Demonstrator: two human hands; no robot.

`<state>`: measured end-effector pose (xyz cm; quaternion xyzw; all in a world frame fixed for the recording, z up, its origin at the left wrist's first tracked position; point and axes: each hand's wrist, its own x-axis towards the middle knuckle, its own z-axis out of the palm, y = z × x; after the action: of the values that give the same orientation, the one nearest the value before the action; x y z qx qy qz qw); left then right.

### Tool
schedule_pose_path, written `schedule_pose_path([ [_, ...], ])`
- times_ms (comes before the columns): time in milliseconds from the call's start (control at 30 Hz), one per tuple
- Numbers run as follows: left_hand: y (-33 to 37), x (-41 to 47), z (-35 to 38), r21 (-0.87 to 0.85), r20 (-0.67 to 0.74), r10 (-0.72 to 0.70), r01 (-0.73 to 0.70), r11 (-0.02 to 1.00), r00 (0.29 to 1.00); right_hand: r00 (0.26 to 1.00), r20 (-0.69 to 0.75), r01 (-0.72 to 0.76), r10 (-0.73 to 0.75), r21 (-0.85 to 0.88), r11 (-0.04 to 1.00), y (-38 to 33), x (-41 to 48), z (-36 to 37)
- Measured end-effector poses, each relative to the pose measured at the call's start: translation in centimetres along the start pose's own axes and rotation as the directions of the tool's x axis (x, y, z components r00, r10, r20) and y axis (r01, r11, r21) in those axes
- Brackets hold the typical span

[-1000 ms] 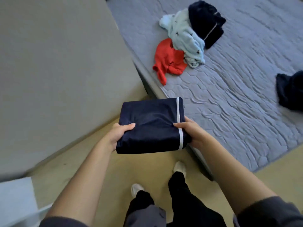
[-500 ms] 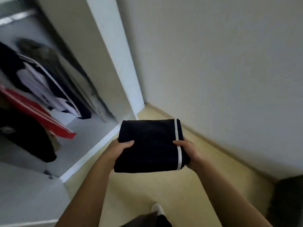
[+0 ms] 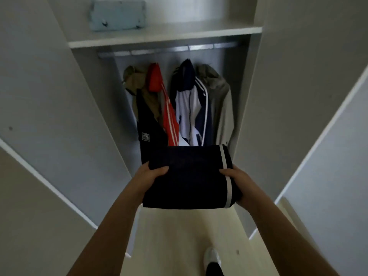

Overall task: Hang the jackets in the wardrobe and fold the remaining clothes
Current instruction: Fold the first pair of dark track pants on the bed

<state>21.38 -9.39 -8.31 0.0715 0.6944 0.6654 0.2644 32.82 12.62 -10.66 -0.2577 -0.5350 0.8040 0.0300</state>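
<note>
Both hands grip a folded dark garment (image 3: 189, 176), held level before an open wardrobe (image 3: 246, 92) and above a pale floor (image 3: 175, 236). At left, the left hand (image 3: 148, 177) closes on the bundle's left edge, thumb lying on top and fingers hidden underneath. At right, the right hand (image 3: 238, 183) holds the opposite edge the same way, its thumb just beside a white stripe (image 3: 226, 174) that runs along the cloth from far to near. The garment sits near the wardrobe's opening, its far edge covering the lower ends of the hanging clothes in this view.

The left door (image 3: 49, 116) stands swung open. On the shelf (image 3: 159, 37) at the top, toward its left end, lies a folded pale blue item (image 3: 117, 14). Under the shelf a metal rail (image 3: 167, 49) carries the jackets. From left they are an olive jacket (image 3: 135, 80), a black jacket (image 3: 148, 124) with a small label, a red jacket (image 3: 156, 80) with white stripes, a navy and white jacket (image 3: 189, 108), and a grey jacket (image 3: 221, 100) at the right end. The right door (image 3: 294, 116) is open too. One white shoe (image 3: 212, 255) shows on the floor near the bottom edge.
</note>
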Motion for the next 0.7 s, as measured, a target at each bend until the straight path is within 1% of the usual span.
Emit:
schedule_pose_path([
  [67,3.2,2.8,-1.7,-0.007,-0.038,0.077,-0.077,0.997,0.996,0.998,0.052,0.045,-0.044,-0.027,0.999,-3.5,3.4,2.2],
  [167,9.7,7.6,-3.8,0.016,-0.073,0.204,-0.203,0.979,0.976,0.974,0.172,0.157,-0.146,-0.049,0.986,-10.3,7.8,5.3],
  [267,17.7,12.1,-5.3,0.029,-0.115,0.347,-0.347,0.938,0.931,0.928,0.265,0.289,-0.263,-0.064,0.955,-18.5,11.8,8.6],
  [333,23.4,15.0,-6.5,0.033,-0.175,0.424,-0.425,0.904,0.888,0.898,0.299,0.357,-0.324,-0.061,0.932,-24.8,14.5,11.0],
  [433,30.3,18.2,-8.2,0.022,-0.244,0.466,-0.475,0.880,0.851,0.874,0.329,0.397,-0.358,-0.058,0.916,-32.4,17.7,14.6],
  [467,32.6,19.8,-9.1,0.017,-0.254,0.465,-0.477,0.879,0.848,0.869,0.341,0.404,-0.358,-0.071,0.912,-34.9,19.3,16.1],
  [533,36.6,23.0,-10.9,0.005,-0.264,0.436,-0.451,0.893,0.860,0.869,0.350,0.406,-0.349,-0.101,0.908,-39.2,22.9,19.2],
  [600,40.0,26.5,-12.7,0.000,-0.281,0.379,-0.395,0.919,0.882,0.868,0.350,0.419,-0.353,-0.135,0.898,-42.8,26.8,22.2],
  [700,44.0,32.4,-15.3,0.012,-0.294,0.309,-0.320,0.947,0.904,0.862,0.372,0.425,-0.344,-0.159,0.891,-46.8,33.2,26.0],
])
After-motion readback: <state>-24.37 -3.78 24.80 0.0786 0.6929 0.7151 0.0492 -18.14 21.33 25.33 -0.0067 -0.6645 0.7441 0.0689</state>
